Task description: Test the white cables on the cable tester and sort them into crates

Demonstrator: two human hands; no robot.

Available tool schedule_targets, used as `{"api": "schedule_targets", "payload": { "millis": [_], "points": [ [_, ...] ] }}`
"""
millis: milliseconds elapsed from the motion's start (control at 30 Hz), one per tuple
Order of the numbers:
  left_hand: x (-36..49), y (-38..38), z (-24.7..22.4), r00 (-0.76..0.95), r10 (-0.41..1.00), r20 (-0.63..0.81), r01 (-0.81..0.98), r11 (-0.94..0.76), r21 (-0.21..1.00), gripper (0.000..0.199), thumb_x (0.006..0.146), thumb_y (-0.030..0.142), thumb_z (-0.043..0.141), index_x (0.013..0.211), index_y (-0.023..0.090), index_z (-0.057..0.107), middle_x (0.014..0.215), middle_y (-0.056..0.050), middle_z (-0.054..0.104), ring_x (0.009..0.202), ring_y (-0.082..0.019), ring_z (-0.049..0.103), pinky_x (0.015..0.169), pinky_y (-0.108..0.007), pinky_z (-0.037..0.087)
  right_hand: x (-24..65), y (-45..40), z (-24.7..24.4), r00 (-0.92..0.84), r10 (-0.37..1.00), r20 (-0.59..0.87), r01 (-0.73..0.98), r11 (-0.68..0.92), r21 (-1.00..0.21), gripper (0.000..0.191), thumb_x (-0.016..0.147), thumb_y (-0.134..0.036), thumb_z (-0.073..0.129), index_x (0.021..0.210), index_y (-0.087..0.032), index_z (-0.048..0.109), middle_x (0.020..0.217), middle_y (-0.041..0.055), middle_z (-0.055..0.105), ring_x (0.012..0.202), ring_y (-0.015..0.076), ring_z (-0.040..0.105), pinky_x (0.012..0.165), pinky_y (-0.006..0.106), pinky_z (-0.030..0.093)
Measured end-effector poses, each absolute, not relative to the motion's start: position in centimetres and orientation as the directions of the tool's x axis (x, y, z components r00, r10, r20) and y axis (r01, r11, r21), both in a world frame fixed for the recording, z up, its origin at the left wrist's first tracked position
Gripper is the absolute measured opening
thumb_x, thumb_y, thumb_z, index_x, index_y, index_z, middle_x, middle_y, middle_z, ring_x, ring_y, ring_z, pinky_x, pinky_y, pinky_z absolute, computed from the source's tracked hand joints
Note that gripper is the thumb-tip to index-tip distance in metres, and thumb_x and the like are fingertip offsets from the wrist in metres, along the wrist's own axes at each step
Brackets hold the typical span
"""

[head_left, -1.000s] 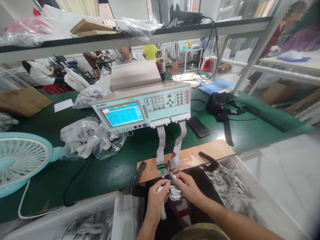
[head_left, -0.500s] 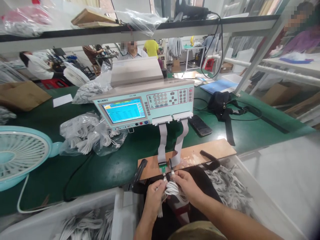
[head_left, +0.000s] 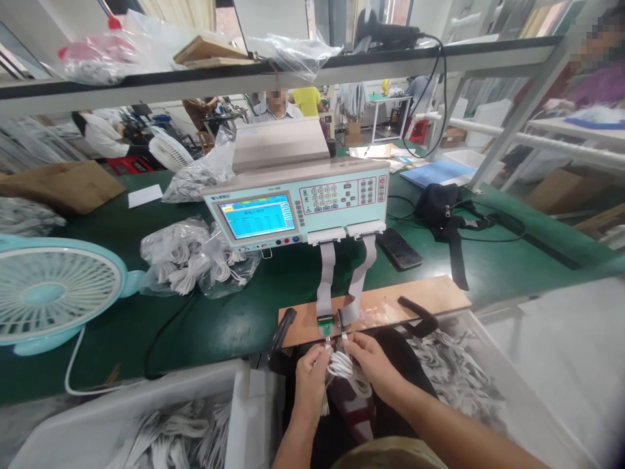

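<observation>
White cable (head_left: 340, 366), coiled, hangs between the two hands at six o'clock in the view; the left hand (head_left: 311, 366) pinches one plug (head_left: 328, 345) just below the green circuit board (head_left: 327, 328); the right hand (head_left: 365, 353) pinches what looks like the other plug (head_left: 344, 337), at the lower end of the right ribbon cable (head_left: 360, 281); whether either is fully seated, I cannot tell. To do this well, I would grip the rigid plugs, not the cable, line each up squarely, press straight without rocking, and leave the coil slack. The bench tester (head_left: 296, 203) stands on the green tabletop (head_left: 263, 312) at eleven o'clock from the hands; its logo and model label are too small to read; its screen (head_left: 258, 220) shows larger Chinese characters, also blurred; the keypad (head_left: 325, 198) legends are illegible.
</observation>
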State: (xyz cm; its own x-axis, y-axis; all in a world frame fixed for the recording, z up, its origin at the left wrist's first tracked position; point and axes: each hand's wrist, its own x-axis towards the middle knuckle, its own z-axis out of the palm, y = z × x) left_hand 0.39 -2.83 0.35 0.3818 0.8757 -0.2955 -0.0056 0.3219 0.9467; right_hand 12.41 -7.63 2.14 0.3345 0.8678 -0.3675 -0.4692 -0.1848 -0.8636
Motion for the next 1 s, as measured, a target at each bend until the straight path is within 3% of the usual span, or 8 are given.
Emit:
{"api": "schedule_targets", "payload": {
  "millis": [167, 367, 533, 733, 1000],
  "points": [
    [1.0, -3.5, 0.1, 0.302, 0.908, -0.291, -0.080, 0.328, 0.941, 0.023, 0.073, 0.035, 0.063, 0.066, 0.013, 0.061, 0.059, 0.002, 0.051, 0.051, -0.009, 0.041, 0.048, -0.018, 0.034, 12.4, -7.7, 2.4, 0.296, 0.879, -0.375, -0.510, -0.186, -0.840, 0.031, 0.063, -0.045, 0.071, 0.068, -0.015, 0.062, 0.055, -0.0037, 0.052, 0.053, 0.0108, 0.045, 0.056, 0.024, 0.035],
    [1.2, -3.6, 0.5, 0.300, 0.909, -0.290, -0.065, 0.323, 0.944, 0.020, 0.073, 0.032, 0.062, 0.067, 0.013, 0.064, 0.057, 0.004, 0.050, 0.049, -0.008, 0.041, 0.048, -0.018, 0.036, 12.6, -7.7, 1.9, 0.285, 0.890, -0.357, -0.511, -0.174, -0.842, 0.031, 0.065, -0.043, 0.071, 0.070, -0.014, 0.063, 0.055, -0.0035, 0.053, 0.052, 0.0098, 0.045, 0.055, 0.023, 0.036],
    [1.6, -3.8, 0.2, 0.266, 0.917, -0.297, -0.164, 0.347, 0.924, 0.019, 0.071, 0.031, 0.065, 0.074, 0.013, 0.067, 0.062, 0.002, 0.058, 0.056, -0.012, 0.051, 0.054, -0.019, 0.040, 12.6, -7.8, 1.8, 0.262, 0.897, -0.357, -0.523, -0.179, -0.834, 0.032, 0.066, -0.044, 0.071, 0.072, -0.014, 0.062, 0.058, -0.0019, 0.056, 0.053, 0.0104, 0.046, 0.055, 0.023, 0.038],
    [2.1, -4.3, -0.2, 0.265, 0.901, -0.345, -0.258, 0.410, 0.875, 0.030, 0.069, 0.040, 0.069, 0.082, 0.013, 0.070, 0.066, 0.000, 0.062, 0.060, -0.013, 0.054, 0.056, -0.020, 0.042, 12.5, -7.8, 2.6, 0.272, 0.890, -0.367, -0.508, -0.191, -0.840, 0.031, 0.065, -0.044, 0.071, 0.070, -0.015, 0.062, 0.058, -0.0017, 0.055, 0.054, 0.0119, 0.047, 0.056, 0.025, 0.040],
    [2.1, -3.3, -1.1, 0.286, 0.912, -0.293, -0.195, 0.355, 0.914, 0.043, 0.061, 0.054, 0.070, 0.055, 0.013, 0.058, 0.052, 0.003, 0.046, 0.049, -0.010, 0.039, 0.048, -0.021, 0.032, 12.7, -7.5, 1.4, 0.316, 0.901, -0.296, -0.379, -0.165, -0.910, 0.044, 0.060, -0.060, 0.068, 0.064, -0.016, 0.063, 0.060, 0.0017, 0.058, 0.060, 0.0174, 0.052, 0.060, 0.028, 0.042]
  ]
}}
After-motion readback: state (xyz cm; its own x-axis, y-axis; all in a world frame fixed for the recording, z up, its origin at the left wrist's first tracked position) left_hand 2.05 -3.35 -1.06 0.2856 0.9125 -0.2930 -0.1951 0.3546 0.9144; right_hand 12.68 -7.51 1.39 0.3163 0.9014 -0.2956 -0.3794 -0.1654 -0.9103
